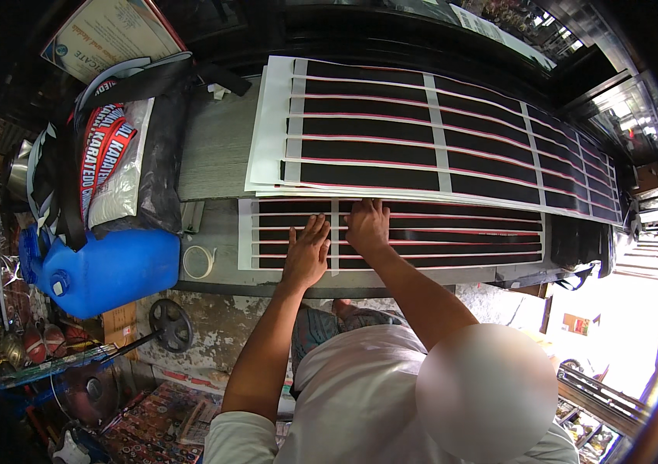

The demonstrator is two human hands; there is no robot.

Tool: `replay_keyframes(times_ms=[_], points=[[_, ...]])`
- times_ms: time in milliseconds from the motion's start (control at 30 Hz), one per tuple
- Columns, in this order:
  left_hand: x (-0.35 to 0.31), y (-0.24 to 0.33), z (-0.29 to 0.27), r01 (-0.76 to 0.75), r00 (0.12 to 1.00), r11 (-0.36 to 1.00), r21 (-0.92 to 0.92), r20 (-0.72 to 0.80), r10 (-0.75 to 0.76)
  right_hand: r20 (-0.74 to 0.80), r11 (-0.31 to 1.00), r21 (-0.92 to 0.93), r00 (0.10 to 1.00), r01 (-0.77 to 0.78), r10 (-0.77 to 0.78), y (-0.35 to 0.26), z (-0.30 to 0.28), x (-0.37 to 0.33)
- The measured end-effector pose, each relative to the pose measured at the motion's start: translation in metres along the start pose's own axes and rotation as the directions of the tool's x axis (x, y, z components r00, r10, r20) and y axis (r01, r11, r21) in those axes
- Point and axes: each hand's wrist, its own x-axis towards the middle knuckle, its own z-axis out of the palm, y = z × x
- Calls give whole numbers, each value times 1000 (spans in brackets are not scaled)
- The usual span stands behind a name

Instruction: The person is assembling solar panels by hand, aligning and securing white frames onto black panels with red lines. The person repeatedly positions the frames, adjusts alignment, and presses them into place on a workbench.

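A white sheet (246,236) carrying long black strips with thin red and white edges lies along the front of the grey bench. My left hand (309,251) rests flat on the strips with its fingers stretched out, beside a pale tape band (334,259) that crosses them. On the band's other side, my right hand (367,226) presses down near the far strips, its fingers bent and drawn together. Whatever those fingers may hold is hidden. Behind both hands, a stack of larger sheets (271,131) bears similar black strips crossed by several pale bands.
Left of the sheet lies a cream tape roll (198,262). A blue jerrycan (128,271) stands at the bench's left end, before a plastic bag (160,166) draped with printed ribbons (105,151). A framed certificate (112,39) leans behind. Dark folded material (576,243) sits at the right end.
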Motion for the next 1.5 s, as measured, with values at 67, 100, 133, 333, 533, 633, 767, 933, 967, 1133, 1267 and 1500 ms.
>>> replay_keyframes(times_ms=[67, 100, 133, 333, 533, 633, 767, 933, 967, 1133, 1267, 1500], points=[[1, 0, 0, 0, 1000, 1000, -1, 0, 0, -50, 999, -31, 999, 16, -18, -3, -2, -3], [1, -1, 0, 2, 1000, 1000, -1, -1, -2, -76, 998, -47, 996, 34, -37, -5, -5, -7], [0, -1, 0, 6, 1000, 1000, -1, -1, -6, -102, 997, -64, 993, 51, -57, -8, -7, -10], [1, 6, -4, 23, 1000, 999, -24, 20, -22, 17, 934, 121, 940, 335, -340, 7, -1, -52], [1, 7, -7, 36, 999, 998, -50, 25, -35, -103, 930, 110, 935, 351, -341, 10, -3, -61], [1, 9, -7, 45, 999, 996, -77, 25, -43, -95, 938, 99, 941, 332, -324, 13, -4, -60], [1, 7, -5, 41, 999, 997, -72, 16, -40, -160, 922, 83, 918, 379, -363, 11, -8, -60], [-1, 5, -2, 22, 1000, 998, -52, -3, -23, -113, 898, 146, 909, 414, -401, 5, -9, -60], [0, 5, -4, 21, 1000, 999, -49, -6, -22, -112, 884, 180, 901, 432, -418, 6, -5, -59], [0, 5, -5, 28, 1000, 998, -58, 15, -28, -63, 890, 153, 903, 429, -424, 14, 10, -62], [0, 8, -7, 34, 999, 998, -46, 18, -33, -21, 896, 139, 906, 422, -423, 20, 11, -63], [0, 12, -11, 37, 999, 998, -45, -5, -37, 32, 899, 101, 902, 425, -430, 21, 6, -60]])
